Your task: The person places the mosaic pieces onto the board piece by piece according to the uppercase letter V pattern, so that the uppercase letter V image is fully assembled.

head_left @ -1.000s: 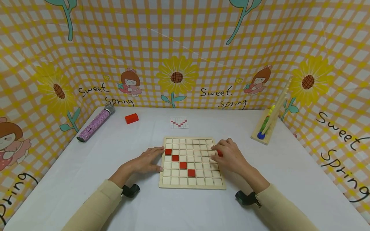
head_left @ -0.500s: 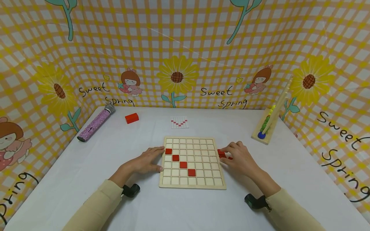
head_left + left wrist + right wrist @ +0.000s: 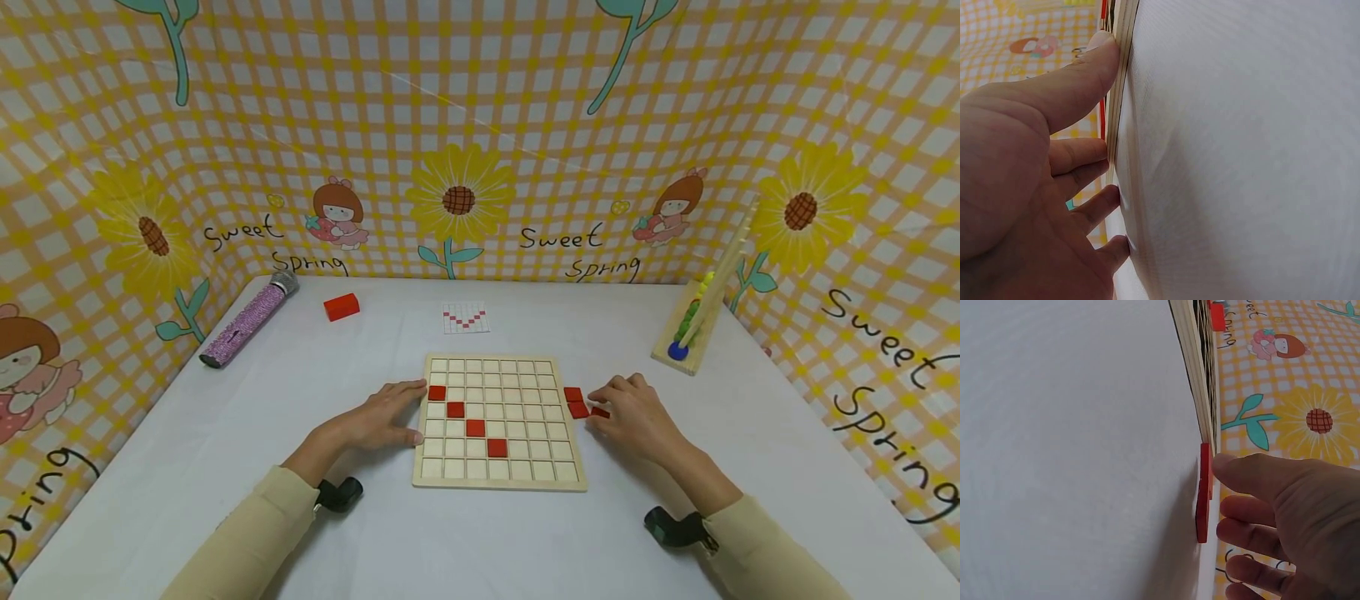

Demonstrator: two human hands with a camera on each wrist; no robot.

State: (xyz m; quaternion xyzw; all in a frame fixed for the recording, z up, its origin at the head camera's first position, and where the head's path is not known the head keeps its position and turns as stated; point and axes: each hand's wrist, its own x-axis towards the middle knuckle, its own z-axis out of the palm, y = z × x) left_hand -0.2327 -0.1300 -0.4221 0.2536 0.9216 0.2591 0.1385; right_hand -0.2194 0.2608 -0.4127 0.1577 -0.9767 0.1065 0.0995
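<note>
A wooden grid board (image 3: 465,482) lies flat on the table, with several red square tiles (image 3: 476,428) in a diagonal of its cells. My left hand (image 3: 378,417) rests against the board's left edge; in the left wrist view its thumb and fingertips touch the wooden side. Beyond the right edge lie loose red tiles, two together (image 3: 573,394) near the board and one farther right (image 3: 600,412). My right hand (image 3: 633,417) is over that farther tile, partly covering it. In the right wrist view, thumb and fingers (image 3: 1247,469) are loosely bent beside the red tiles (image 3: 1202,512), pinching none.
Behind the board lies a small card (image 3: 466,318) printed with a red V pattern on a grid. A red block (image 3: 342,307) and a purple glitter microphone (image 3: 247,321) are at the back left. A wooden bead frame (image 3: 690,329) stands at the right.
My right hand has moved right, off the board's right edge and past the loose tiles, uncovering two of them. The left hand and the tiles on the board stay put.
</note>
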